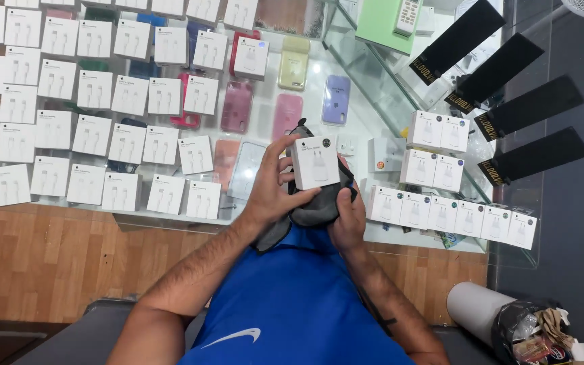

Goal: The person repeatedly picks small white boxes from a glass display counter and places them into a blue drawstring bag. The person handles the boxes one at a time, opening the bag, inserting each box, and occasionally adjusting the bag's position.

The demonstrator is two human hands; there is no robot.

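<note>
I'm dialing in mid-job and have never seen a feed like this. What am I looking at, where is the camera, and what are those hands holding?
There is no machine here: a person works with two bare hands. The single picture comes from a camera on that person's head, looking down. The left hand and the right hand together hold a small white box against a grey cloth. Below lies a glass counter covered with rows of similar white boxes, more white boxes on the right, and coloured phone cases between them.

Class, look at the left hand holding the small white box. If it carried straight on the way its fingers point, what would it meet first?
The left hand points up and right across the white charger box; past that, probably the white earbud case on the glass counter, though depth is unclear.
</note>
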